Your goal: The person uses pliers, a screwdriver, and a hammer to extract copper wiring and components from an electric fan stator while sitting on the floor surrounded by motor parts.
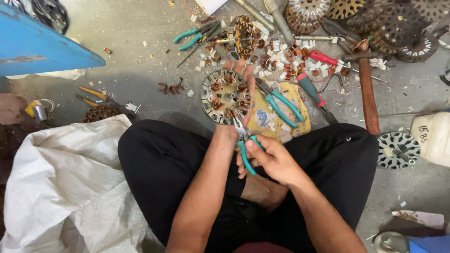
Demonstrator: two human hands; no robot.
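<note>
I sit cross-legged on a concrete floor. My left hand (243, 82) holds up a round metal stator (220, 96) with copper windings in its slots, my fingers curled over its right rim. My right hand (269, 157) grips teal-handled pliers (244, 145). The pliers' jaws point up at the stator's lower edge, just beside my left wrist.
A second teal-handled pair of pliers (281, 105) lies on a yellow bag (300, 122). Copper and white scraps (281, 58) litter the floor ahead with more stators (375, 21), a hammer (368, 91), red screwdrivers (311, 91) and yellow cutters (93, 96). A white sack (61, 182) lies left.
</note>
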